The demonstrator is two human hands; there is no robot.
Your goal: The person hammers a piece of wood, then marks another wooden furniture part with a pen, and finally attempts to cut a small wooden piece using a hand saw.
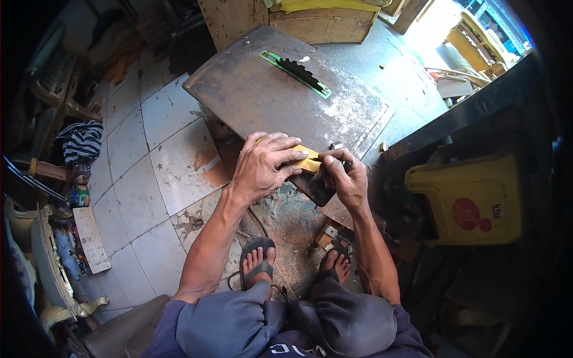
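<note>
My left hand (pixel 265 160) is closed over a small yellow block, perhaps wood (pixel 308 161), pressing it at the near edge of a dark metal saw table (pixel 239 77). At the block's right end, my right hand (pixel 346 177) is closed in a pinch. A thin dark tip shows between its fingers and touches the block; the rest is hidden, so its kind cannot be made out. Farther off, a toothed circular saw blade (pixel 301 73) stands up through a green-edged slot in the table, apart from both hands.
Sawdust lies on the table's right side. A yellow plastic container (pixel 471 200) stands at the right. Carved furniture parts (pixel 57 262) and a striped cloth (pixel 80 142) lie at the left. Below are my sandalled feet, a black cable (pixel 258 219) and small wood offcuts (pixel 327 234).
</note>
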